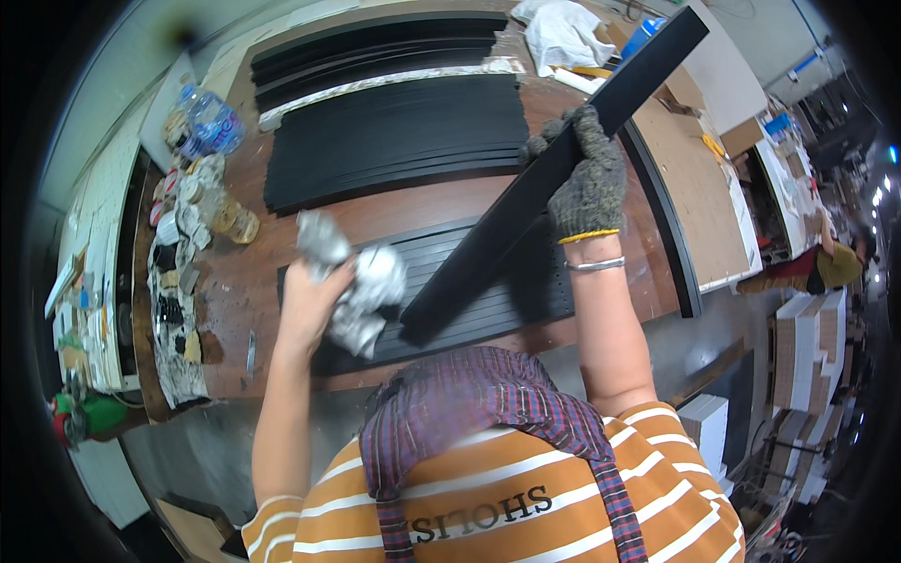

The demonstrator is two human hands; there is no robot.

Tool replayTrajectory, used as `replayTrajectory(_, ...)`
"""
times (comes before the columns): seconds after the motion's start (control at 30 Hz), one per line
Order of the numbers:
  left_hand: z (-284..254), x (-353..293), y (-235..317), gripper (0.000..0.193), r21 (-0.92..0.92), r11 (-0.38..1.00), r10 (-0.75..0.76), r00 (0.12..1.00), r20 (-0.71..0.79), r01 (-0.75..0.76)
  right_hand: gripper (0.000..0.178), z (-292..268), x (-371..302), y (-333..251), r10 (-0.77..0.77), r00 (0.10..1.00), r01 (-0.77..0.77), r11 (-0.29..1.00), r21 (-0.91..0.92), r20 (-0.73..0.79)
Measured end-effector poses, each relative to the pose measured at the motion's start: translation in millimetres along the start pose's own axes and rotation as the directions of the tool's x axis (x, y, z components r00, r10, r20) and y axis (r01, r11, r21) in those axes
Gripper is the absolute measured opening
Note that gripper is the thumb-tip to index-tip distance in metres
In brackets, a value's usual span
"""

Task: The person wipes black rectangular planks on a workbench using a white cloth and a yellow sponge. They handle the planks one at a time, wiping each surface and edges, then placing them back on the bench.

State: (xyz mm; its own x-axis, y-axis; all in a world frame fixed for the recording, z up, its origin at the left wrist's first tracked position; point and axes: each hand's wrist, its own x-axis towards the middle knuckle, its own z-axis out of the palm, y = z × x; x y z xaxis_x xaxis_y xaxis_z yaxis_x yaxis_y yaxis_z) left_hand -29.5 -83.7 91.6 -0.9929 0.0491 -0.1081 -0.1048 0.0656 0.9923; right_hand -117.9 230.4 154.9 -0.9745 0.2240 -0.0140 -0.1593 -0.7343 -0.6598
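Note:
My bare left hand (313,298) is closed on a crumpled white cloth (378,281), blurred a little by motion. The cloth is beside the lower end of a long black board (502,218). My right hand (591,178), in a grey knitted glove with a yellow cuff, grips that board around its upper half. The board slants from the lower middle up to the far right. Beneath it, several black slats (413,246) lie side by side along the table's near edge, partly covered by the board's shadow.
Two stacks of black boards, a near stack (394,136) and a far stack (375,52), sit on the brown table (375,214). At left are a clear plastic bottle (216,122), an amber bottle (233,220) and a stained cloth strip (178,357). A person (831,263) stands far right.

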Motion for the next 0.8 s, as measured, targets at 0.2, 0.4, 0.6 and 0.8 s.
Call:
replayTrajectory(0.2,100,28,44,0.024,-0.062,0.993,0.116,0.929,0.351,-0.100,0.018,23,-15,26,0.118,0.979,-0.124,0.992,0.029,0.167)
replayTrajectory(0.4,74,-18,-5,0.025,0.079,0.988,-0.155,0.912,0.381,0.135,0.019,-11,5,-23,-0.046,0.999,0.046,0.997,0.060,0.004)
replayTrajectory(0.6,102,-25,-41,0.010,0.014,0.989,0.143,0.963,0.230,-0.150,0.016,-7,-18,17,0.000,0.995,0.021,0.980,-0.199,0.102)
replayTrajectory(0.8,78,-5,-14,0.016,-0.057,0.995,0.087,0.993,0.076,-0.083,0.025,-5,-46,40,0.275,0.960,-0.213,0.845,-0.491,0.056)
